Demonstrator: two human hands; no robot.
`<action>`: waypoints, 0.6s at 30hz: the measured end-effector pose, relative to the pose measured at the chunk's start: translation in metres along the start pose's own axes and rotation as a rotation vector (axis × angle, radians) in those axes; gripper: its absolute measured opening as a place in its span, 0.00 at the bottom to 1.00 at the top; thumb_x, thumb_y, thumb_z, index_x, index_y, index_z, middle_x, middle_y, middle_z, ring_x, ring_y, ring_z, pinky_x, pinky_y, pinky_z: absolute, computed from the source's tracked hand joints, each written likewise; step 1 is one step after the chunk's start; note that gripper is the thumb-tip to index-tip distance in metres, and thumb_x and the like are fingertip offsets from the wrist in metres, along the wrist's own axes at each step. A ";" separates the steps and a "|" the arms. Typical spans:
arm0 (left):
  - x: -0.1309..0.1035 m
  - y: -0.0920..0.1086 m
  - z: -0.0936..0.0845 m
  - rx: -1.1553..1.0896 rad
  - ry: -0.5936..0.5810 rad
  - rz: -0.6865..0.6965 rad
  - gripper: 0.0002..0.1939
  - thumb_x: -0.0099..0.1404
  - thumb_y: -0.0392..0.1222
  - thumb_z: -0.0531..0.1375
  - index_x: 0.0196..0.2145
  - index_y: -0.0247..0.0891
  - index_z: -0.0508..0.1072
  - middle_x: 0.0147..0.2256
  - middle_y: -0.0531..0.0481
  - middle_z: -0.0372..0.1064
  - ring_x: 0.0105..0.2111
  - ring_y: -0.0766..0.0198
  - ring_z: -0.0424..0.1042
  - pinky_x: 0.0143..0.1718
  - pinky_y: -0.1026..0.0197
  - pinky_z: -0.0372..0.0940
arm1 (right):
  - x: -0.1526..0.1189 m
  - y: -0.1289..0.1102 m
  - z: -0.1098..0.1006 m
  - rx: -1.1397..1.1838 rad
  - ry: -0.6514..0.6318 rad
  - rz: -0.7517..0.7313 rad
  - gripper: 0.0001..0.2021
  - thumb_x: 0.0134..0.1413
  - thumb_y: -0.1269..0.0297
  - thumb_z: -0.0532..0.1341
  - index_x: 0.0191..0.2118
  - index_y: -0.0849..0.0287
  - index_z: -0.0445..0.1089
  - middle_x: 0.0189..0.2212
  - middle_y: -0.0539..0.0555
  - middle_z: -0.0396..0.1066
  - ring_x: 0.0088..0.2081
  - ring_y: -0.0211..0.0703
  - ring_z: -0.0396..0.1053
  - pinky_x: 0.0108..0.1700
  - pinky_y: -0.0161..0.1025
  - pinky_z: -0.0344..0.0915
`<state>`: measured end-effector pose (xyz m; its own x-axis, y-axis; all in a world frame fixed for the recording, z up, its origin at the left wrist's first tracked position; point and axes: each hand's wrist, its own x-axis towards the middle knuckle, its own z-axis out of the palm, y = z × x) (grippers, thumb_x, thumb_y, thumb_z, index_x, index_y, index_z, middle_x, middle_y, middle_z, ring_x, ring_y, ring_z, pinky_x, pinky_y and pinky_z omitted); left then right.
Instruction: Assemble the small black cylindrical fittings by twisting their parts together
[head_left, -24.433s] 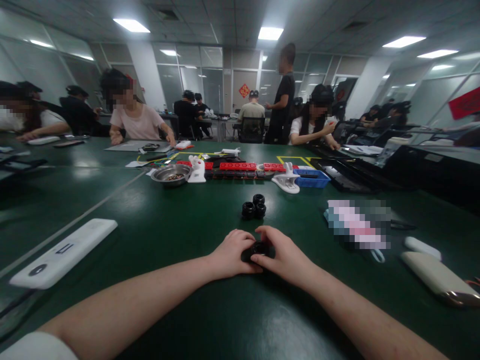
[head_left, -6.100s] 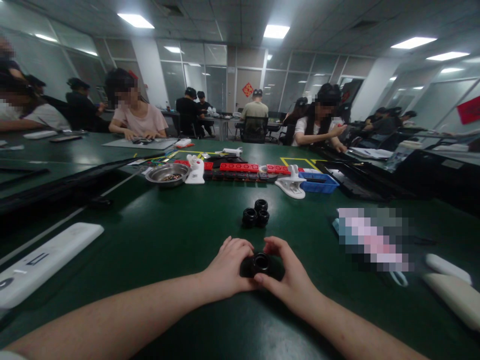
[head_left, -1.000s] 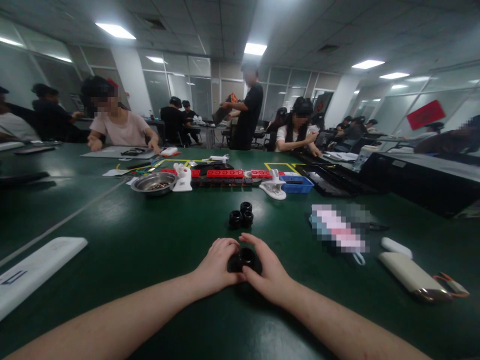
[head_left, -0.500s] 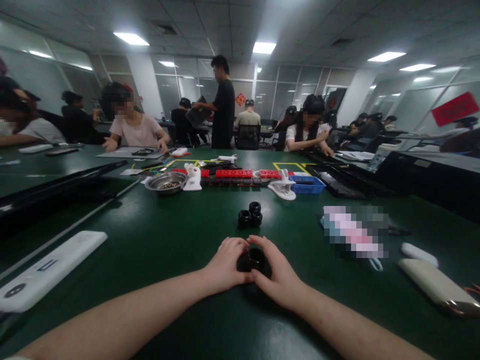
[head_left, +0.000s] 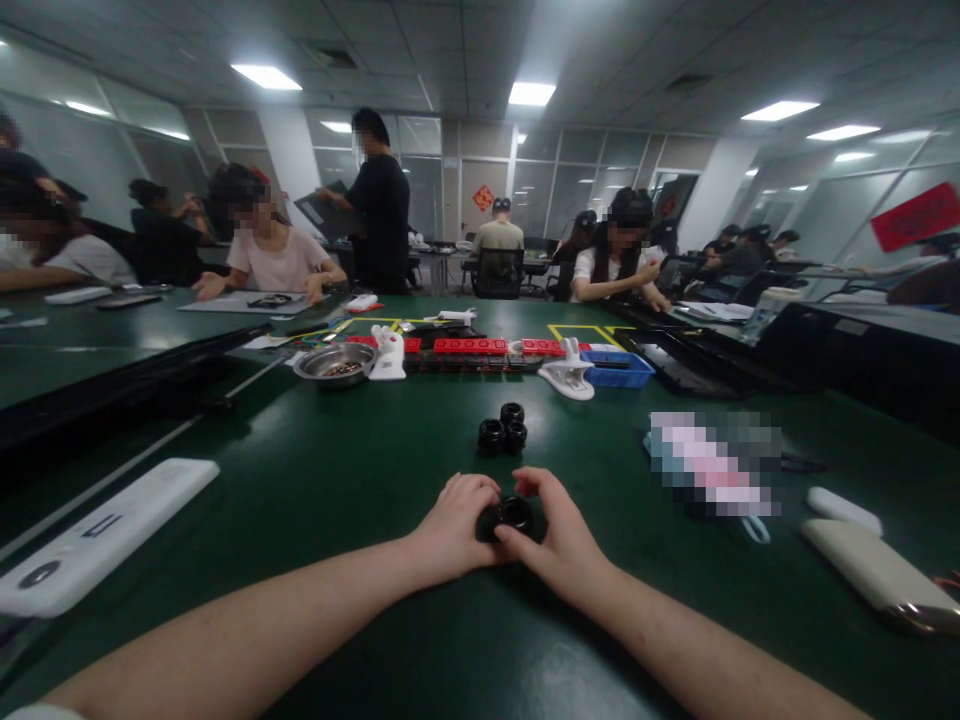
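A glossy black round piece with a hollow in its top (head_left: 515,513) stands on the green table between my two hands. My left hand (head_left: 459,520) curls around its left side, with the thumb in front and the fingers behind. On the other side my right hand (head_left: 556,525) cups it, the thumb lying at its front edge and the fingers bent over the far side. Part of the piece is hidden by the hands. Just beyond them, three similar black round pieces (head_left: 502,428) sit close together.
At the back stand a metal bowl (head_left: 335,366) with small parts, white clamps (head_left: 568,372), red strips (head_left: 470,346) and a blue tray (head_left: 619,369). A white device (head_left: 105,535) lies left; a beige case (head_left: 877,570) lies right. Several people sit around other work places.
My right hand's fingers have lifted slightly apart from my left, showing more of the black piece. The standing person in black has moved left.
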<state>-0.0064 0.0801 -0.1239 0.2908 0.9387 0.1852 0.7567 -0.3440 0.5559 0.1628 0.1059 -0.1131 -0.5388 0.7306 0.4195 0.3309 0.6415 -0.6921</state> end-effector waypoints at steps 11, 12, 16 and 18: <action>0.001 -0.001 0.001 -0.001 -0.013 -0.007 0.20 0.47 0.49 0.63 0.35 0.37 0.65 0.42 0.46 0.62 0.45 0.54 0.60 0.52 0.47 0.49 | 0.000 -0.001 -0.003 0.020 -0.035 -0.025 0.24 0.41 0.71 0.59 0.48 0.59 0.55 0.45 0.59 0.60 0.47 0.50 0.60 0.49 0.50 0.58; 0.001 -0.001 0.001 -0.003 -0.010 -0.008 0.19 0.47 0.50 0.63 0.34 0.37 0.65 0.42 0.46 0.62 0.45 0.54 0.60 0.52 0.47 0.48 | 0.001 -0.001 -0.002 0.011 -0.012 0.004 0.23 0.41 0.69 0.60 0.46 0.59 0.55 0.42 0.58 0.61 0.45 0.50 0.61 0.47 0.49 0.60; 0.000 0.000 0.000 -0.007 -0.008 -0.010 0.20 0.47 0.49 0.63 0.36 0.38 0.65 0.42 0.47 0.62 0.45 0.54 0.60 0.53 0.47 0.48 | 0.002 0.000 0.000 0.036 -0.011 0.050 0.20 0.40 0.71 0.60 0.43 0.59 0.57 0.36 0.54 0.63 0.39 0.46 0.63 0.44 0.46 0.62; 0.001 0.001 -0.001 -0.008 -0.014 -0.014 0.21 0.48 0.49 0.63 0.37 0.38 0.65 0.43 0.47 0.61 0.45 0.54 0.60 0.52 0.47 0.49 | 0.001 0.001 -0.001 0.078 -0.061 0.001 0.21 0.41 0.75 0.57 0.45 0.58 0.56 0.39 0.55 0.63 0.42 0.45 0.63 0.47 0.45 0.61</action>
<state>-0.0059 0.0803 -0.1226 0.2883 0.9432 0.1654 0.7560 -0.3302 0.5652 0.1629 0.1075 -0.1124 -0.5856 0.7138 0.3841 0.2711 0.6191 -0.7371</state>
